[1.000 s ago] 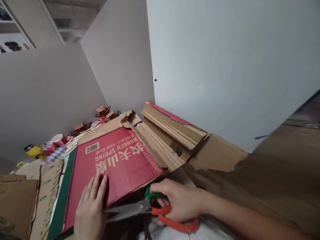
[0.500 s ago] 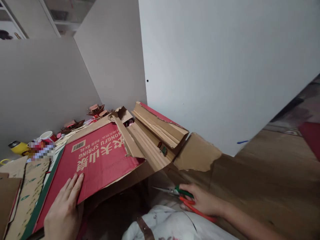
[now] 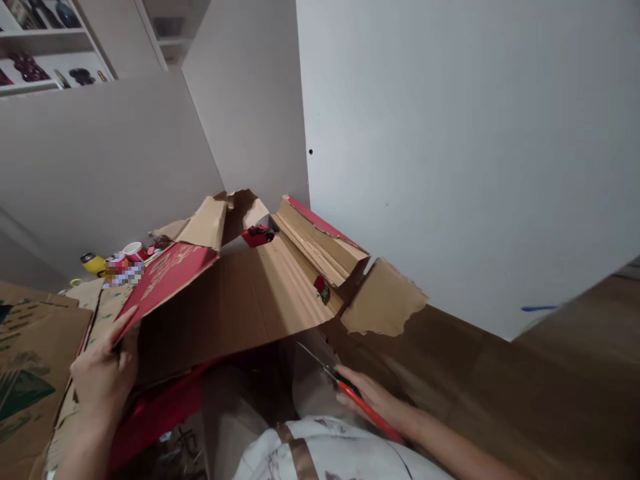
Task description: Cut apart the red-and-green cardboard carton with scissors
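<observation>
A torn cardboard box (image 3: pixel 235 287) lies opened out before me, its inner brown side showing and a red printed panel (image 3: pixel 170 273) raised at the left. My left hand (image 3: pixel 107 363) grips the near edge of that red panel, fingers on top. In my right hand (image 3: pixel 373 393), low and right of the box, is a pair of scissors (image 3: pixel 357 400) with an orange-red handle and a dark green one. Their thin blades point up and left, close together, apart from the cardboard. A ragged brown flap (image 3: pixel 385 297) sticks out at the box's right end.
White panels (image 3: pixel 450 147) stand behind and to the right. More printed cardboard (image 3: pixel 30 373) lies at the left. Beyond the red panel are a yellow bottle (image 3: pixel 93 264) and a red-and-white cup (image 3: pixel 134 250). A shelf (image 3: pixel 45 60) with objects is at upper left.
My left hand has gone from lying on the red panel to gripping its edge, and the panel has tilted up, baring the brown inside. The scissors have turned, and the view has shifted left.
</observation>
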Tool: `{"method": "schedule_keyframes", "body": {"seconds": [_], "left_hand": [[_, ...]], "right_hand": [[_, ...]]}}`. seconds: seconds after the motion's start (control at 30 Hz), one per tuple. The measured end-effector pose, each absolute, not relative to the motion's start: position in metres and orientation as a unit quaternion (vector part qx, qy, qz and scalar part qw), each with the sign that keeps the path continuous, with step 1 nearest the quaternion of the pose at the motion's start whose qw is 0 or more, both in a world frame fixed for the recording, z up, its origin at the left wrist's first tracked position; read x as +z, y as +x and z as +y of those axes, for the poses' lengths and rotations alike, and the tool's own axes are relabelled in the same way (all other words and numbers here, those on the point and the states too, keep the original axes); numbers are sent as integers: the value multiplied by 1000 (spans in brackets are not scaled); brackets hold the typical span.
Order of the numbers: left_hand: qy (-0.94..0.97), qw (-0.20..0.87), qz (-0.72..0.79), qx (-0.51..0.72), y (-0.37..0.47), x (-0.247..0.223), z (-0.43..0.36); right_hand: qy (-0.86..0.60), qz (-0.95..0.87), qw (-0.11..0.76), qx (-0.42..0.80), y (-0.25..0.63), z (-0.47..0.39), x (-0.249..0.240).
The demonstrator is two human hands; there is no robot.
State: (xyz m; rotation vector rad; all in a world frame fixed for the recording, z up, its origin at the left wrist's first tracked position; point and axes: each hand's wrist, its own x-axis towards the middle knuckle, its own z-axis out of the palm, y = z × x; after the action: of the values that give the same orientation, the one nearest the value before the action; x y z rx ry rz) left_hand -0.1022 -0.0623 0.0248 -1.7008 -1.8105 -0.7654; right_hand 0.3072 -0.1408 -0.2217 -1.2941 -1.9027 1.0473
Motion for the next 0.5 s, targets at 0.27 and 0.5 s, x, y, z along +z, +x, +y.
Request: {"method": "schedule_keyframes", "body": {"seconds": [0.27, 0.5], "left_hand": [[-582, 287, -662, -377, -102, 13, -61], [-571, 311, -651, -392, -95, 10, -65]], "right_hand": [[-415, -620, 374, 550, 276, -134, -219], [-425, -585, 406, 559, 270, -145, -218]]}}
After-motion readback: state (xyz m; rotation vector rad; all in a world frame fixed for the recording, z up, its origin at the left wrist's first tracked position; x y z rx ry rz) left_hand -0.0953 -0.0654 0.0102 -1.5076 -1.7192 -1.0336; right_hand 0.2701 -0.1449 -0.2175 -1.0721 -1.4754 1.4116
